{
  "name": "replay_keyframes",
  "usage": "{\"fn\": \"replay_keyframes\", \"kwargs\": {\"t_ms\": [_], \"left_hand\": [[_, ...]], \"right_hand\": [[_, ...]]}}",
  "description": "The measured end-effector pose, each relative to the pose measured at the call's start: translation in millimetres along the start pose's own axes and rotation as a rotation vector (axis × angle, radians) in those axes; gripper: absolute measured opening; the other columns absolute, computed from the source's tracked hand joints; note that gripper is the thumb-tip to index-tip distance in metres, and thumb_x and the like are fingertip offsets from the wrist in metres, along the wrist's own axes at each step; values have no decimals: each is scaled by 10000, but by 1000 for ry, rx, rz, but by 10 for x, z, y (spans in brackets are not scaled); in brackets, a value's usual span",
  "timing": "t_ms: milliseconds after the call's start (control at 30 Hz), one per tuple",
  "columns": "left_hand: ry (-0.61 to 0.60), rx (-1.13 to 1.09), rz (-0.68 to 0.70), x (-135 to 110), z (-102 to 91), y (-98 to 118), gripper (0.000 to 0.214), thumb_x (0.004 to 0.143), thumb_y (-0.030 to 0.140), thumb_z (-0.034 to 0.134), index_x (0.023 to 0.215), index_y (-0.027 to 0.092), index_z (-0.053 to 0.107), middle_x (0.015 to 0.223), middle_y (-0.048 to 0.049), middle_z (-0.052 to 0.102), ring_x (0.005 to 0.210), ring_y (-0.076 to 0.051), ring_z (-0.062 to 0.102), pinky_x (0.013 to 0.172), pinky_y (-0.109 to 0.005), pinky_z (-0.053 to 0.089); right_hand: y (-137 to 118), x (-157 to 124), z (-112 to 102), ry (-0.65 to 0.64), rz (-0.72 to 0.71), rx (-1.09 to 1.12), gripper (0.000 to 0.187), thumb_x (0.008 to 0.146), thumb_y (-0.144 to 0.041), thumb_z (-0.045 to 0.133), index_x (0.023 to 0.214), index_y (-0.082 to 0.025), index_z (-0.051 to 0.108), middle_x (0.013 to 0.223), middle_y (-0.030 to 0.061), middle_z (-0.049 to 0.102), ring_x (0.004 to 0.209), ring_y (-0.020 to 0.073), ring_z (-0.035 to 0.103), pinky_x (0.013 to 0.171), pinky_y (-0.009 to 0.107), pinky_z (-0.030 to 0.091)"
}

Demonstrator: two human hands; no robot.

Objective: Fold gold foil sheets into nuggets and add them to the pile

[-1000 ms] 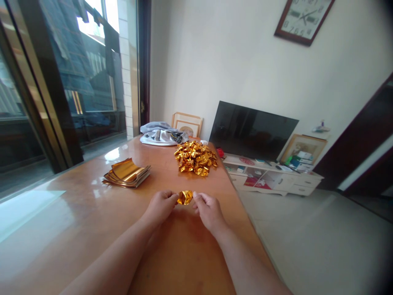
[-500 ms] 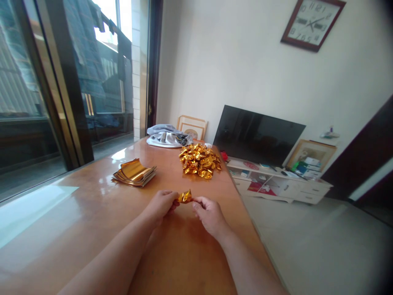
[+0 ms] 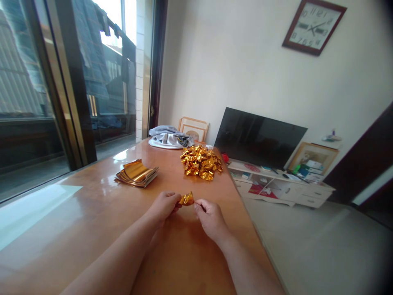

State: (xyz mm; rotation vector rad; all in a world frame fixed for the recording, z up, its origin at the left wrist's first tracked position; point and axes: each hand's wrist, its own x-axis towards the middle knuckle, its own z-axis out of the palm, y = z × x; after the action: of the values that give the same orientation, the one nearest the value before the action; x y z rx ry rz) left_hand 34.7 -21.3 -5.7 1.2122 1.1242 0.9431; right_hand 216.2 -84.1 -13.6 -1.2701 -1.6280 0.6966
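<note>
Fingers [image 3: 175,203] of both hands pinch a crumpled gold foil piece [image 3: 186,199] above the table.

The left hand [image 3: 162,206] and right hand [image 3: 210,221], nearly closed, each grip 1 end, suspending it between them; a heap of crumpled gold foil balls [image 3: 201,163] and a stack of flat gold foil sheets [image 3: 136,173] lie within reach on the glossy orange-brown wooden table [image 3: 184,250].

One left hand [image 3: 162,206] and one right hand [image 3: 211,221] are holding one crumpled gold foil piece [image 3: 186,199]; one foil stack [image 3: 136,173] and one foil heap [image 3: 201,163], perhaps dozens of pieces, are lying beyond.
</note>
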Motion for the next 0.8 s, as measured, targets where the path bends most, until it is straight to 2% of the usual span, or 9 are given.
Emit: {"fn": "replay_keyframes", "kwargs": {"t_ms": [233, 367, 500, 667, 800], "left_hand": [[-41, -39, 58, -15, 10, 21, 297, 725, 421, 602, 736, 130, 664, 675, -40, 620, 602, -140, 561, 571, -253, 439], [-27, 5, 102, -21, 11, 20, 298, 743, 404, 574, 754, 127, 683, 653, -29, 605, 582, -136, 543, 577, -256, 428], [37, 124, 189, -2, -3, 3, 272, 761, 378, 550, 658, 153, 662, 591, -12, 582, 557, -141, 507, 560, -261, 384], [62, 269, 311, -10, 14, 6, 317, 804, 407, 557, 629, 171, 676, 565, -8, 590, 570, -163, 517, 564, -274, 347], [36, 329, 376, -31, 61, 6, 328, 833, 409, 540, 760, 167, 748, 642, -22, 664, 619, -182, 566, 594, -273, 379]], "right_hand": [[61, 26, 3, 49, 70, 17, 284, 899, -421, 549, 813, -183, 677, 648, -14, 575, 602, 150, 503, 572, 256, 380], [111, 40, 12, 53, 122, 43, 328, 873, -435, 575, 1006, -176, 727, 705, -1, 628, 611, 157, 526, 571, 261, 402], [115, 33, 23, 132, 146, 62, 440, 865, -475, 607, 1161, -159, 689, 775, 23, 668, 662, 166, 568, 588, 260, 439], [93, 27, 37, 152, 171, 95, 460, 867, -558, 624, 1085, -157, 683, 809, 37, 691, 678, 166, 600, 601, 262, 471], [102, 32, 55, 105, 186, 142, 429, 871, -538, 622, 1052, -156, 697, 781, 37, 697, 644, 163, 606, 574, 262, 477]]}}
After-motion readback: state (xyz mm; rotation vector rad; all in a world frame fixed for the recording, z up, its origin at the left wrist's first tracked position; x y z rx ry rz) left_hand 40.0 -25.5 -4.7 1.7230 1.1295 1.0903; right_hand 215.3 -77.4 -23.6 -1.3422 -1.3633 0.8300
